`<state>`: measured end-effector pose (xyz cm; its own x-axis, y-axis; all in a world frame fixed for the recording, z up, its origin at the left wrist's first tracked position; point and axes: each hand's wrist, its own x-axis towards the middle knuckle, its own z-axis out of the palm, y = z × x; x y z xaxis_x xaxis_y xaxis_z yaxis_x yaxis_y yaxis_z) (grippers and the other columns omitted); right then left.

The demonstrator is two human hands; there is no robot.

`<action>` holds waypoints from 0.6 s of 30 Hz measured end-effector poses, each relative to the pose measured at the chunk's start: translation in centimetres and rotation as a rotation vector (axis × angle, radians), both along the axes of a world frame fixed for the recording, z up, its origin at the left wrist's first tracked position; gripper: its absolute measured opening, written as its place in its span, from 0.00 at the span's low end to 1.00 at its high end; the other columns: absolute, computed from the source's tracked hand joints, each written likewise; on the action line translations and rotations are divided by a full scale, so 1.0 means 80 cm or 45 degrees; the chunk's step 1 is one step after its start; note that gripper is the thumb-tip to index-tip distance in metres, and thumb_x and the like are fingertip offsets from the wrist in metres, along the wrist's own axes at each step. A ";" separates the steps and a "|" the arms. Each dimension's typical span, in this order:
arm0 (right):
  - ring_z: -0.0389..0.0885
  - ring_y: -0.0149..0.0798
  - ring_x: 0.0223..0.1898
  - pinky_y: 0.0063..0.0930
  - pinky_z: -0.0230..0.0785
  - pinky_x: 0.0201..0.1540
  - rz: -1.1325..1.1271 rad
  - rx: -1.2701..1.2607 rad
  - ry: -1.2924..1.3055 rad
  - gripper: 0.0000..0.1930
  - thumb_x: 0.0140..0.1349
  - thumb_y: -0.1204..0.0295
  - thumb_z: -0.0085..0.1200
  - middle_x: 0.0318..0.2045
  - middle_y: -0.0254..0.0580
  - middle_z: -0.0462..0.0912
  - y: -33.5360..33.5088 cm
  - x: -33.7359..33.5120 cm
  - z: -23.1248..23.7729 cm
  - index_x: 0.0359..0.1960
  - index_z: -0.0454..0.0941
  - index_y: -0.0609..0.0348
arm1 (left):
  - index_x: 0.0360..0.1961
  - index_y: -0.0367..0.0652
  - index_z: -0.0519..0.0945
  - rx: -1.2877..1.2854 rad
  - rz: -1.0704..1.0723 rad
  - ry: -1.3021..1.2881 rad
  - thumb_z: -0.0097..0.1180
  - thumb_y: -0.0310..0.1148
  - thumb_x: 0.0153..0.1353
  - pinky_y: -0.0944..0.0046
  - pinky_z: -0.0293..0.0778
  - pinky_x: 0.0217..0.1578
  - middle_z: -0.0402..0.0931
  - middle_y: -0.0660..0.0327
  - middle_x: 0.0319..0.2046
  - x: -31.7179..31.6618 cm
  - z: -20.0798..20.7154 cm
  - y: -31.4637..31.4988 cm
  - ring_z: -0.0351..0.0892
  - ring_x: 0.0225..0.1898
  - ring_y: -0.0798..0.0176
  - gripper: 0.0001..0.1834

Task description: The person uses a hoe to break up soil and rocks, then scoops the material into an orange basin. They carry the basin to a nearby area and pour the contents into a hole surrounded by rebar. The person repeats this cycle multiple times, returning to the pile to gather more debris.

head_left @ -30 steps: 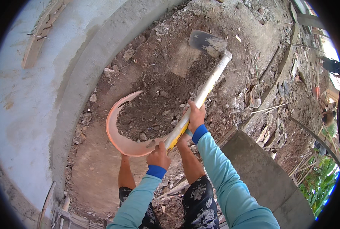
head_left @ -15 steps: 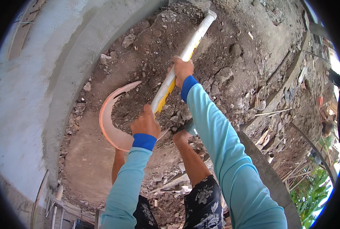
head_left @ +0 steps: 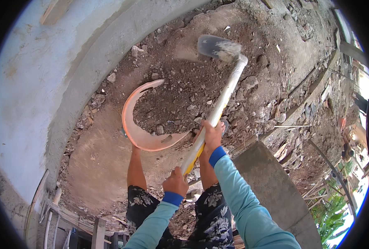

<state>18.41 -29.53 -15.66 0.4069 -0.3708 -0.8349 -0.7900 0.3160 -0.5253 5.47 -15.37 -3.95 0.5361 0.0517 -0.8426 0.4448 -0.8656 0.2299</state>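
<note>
A hoe (head_left: pixel 225 96) with a pale, yellow-streaked handle slants up and away from me, gripped in both fists. My left hand (head_left: pixel 176 182) is wrapped round the handle's near end. Farther up, my right hand (head_left: pixel 212 135) closes on its middle. The dark metal blade (head_left: pixel 218 46), crusted with soil and slightly blurred, points left above the dirt. Under it, between my feet, lies an orange-pink curved basket (head_left: pixel 128 116), its rim and side showing, with soil and stones (head_left: pixel 163 106) inside its curve. The basket's far right side merges with the soil.
A grey plastered wall (head_left: pixel 81 62) curves along the left. Rubble and loose earth (head_left: pixel 284 74) spread to the right, crossed by boards (head_left: pixel 313 87). A grey concrete slab (head_left: pixel 267 178) stands by my right arm. Green plants (head_left: pixel 329 211) grow at the lower right.
Both hands have drawn the hoe toward me, lower in view. Its blade, previously hidden at the far soil, now shows lifted above the dirt. The basket appears slightly higher and farther right.
</note>
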 end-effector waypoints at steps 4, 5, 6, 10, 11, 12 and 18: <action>0.76 0.40 0.17 0.38 0.72 0.18 -0.169 -0.026 0.002 0.13 0.56 0.73 0.55 0.22 0.44 0.74 -0.075 0.110 -0.073 0.39 0.66 0.62 | 0.40 0.42 0.67 -0.105 -0.178 -0.429 0.58 0.32 0.55 0.50 0.79 0.25 0.79 0.52 0.30 0.120 -0.092 -0.021 0.83 0.26 0.48 0.15; 0.76 0.41 0.19 0.39 0.73 0.19 -0.177 -0.055 0.104 0.12 0.56 0.72 0.55 0.22 0.44 0.75 -0.076 0.123 -0.084 0.38 0.67 0.63 | 0.40 0.42 0.67 -0.096 -0.210 -0.426 0.58 0.32 0.55 0.51 0.79 0.25 0.79 0.52 0.30 0.125 -0.097 -0.020 0.83 0.26 0.48 0.15; 0.77 0.42 0.20 0.40 0.73 0.19 -0.179 -0.078 0.211 0.12 0.56 0.72 0.54 0.22 0.44 0.75 -0.071 0.127 -0.087 0.37 0.67 0.63 | 0.39 0.42 0.67 -0.080 -0.237 -0.419 0.58 0.31 0.54 0.51 0.79 0.25 0.79 0.52 0.29 0.127 -0.095 -0.016 0.84 0.26 0.48 0.15; 0.74 0.43 0.16 0.41 0.72 0.19 -0.151 0.041 0.248 0.10 0.57 0.69 0.56 0.18 0.44 0.73 0.005 0.012 -0.075 0.32 0.70 0.62 | 0.40 0.42 0.68 -0.054 -0.238 -0.180 0.58 0.29 0.53 0.52 0.80 0.26 0.79 0.51 0.29 0.053 -0.051 0.052 0.84 0.26 0.48 0.15; 0.75 0.42 0.16 0.40 0.71 0.18 -0.179 0.004 0.290 0.10 0.56 0.71 0.56 0.19 0.43 0.73 0.039 -0.021 -0.058 0.34 0.70 0.63 | 0.40 0.42 0.68 -0.025 -0.264 -0.098 0.58 0.28 0.53 0.52 0.80 0.26 0.79 0.51 0.29 0.031 -0.025 0.079 0.84 0.26 0.48 0.15; 0.75 0.42 0.16 0.40 0.71 0.18 -0.213 0.097 0.308 0.11 0.56 0.72 0.56 0.20 0.43 0.74 0.067 -0.051 -0.039 0.36 0.70 0.64 | 0.39 0.42 0.68 0.001 -0.288 -0.031 0.58 0.28 0.52 0.52 0.79 0.25 0.79 0.50 0.29 0.013 0.000 0.108 0.84 0.26 0.48 0.15; 0.74 0.43 0.15 0.42 0.71 0.17 -0.370 0.159 0.536 0.15 0.54 0.72 0.58 0.21 0.44 0.73 0.225 -0.182 0.052 0.40 0.67 0.61 | 0.41 0.41 0.70 0.160 -0.360 0.157 0.60 0.31 0.50 0.49 0.78 0.26 0.79 0.51 0.29 -0.076 0.129 0.242 0.83 0.25 0.47 0.17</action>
